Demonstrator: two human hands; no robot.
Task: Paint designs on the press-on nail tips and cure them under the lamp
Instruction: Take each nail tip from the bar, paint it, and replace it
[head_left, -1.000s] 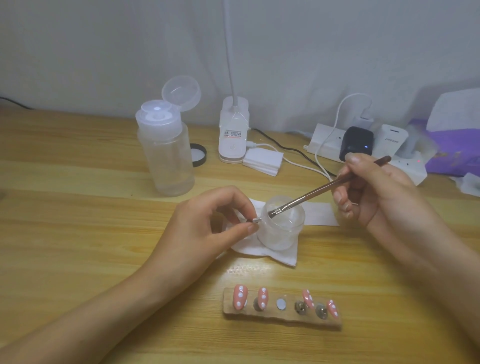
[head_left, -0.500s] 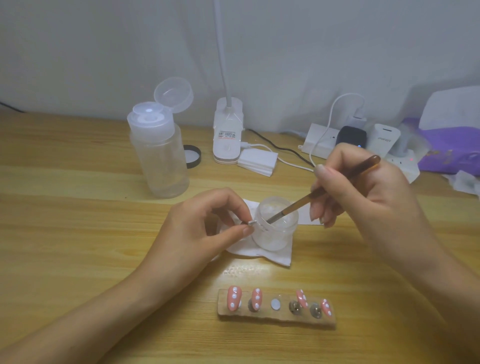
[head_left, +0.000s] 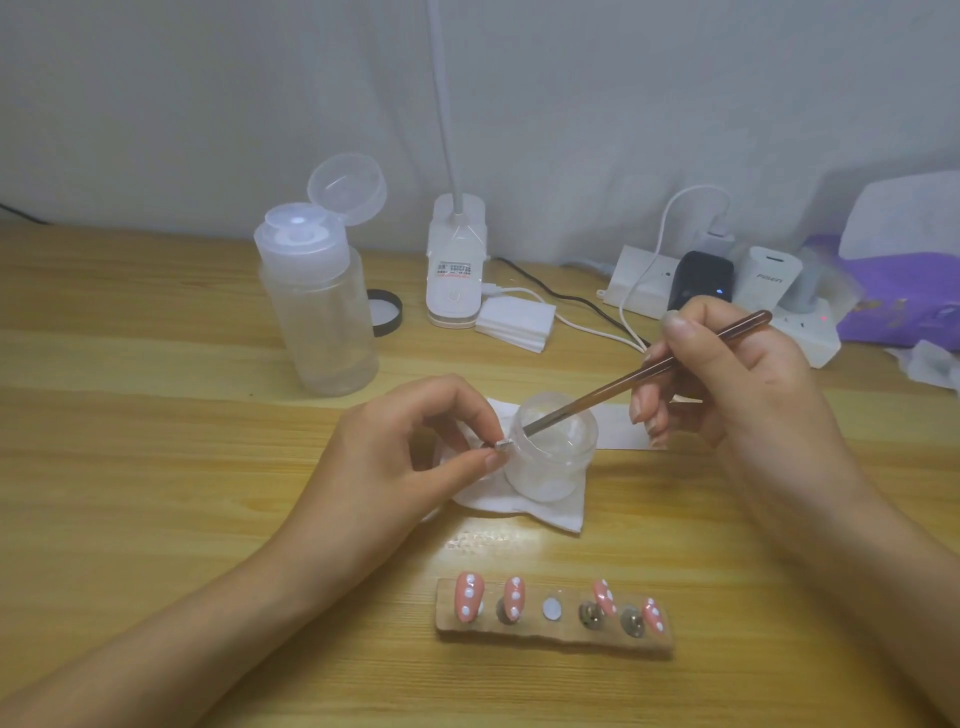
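Inside open jar (head_left: 545, 467), brush (head_left: 597, 396) tip, tissue (head_left: 545, 512) beneath

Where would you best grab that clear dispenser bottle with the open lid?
Probably the dispenser bottle is best gripped round its straight middle, from the front: it stands upright, and its flip lid hangs open above, so a top grip would likely catch it.
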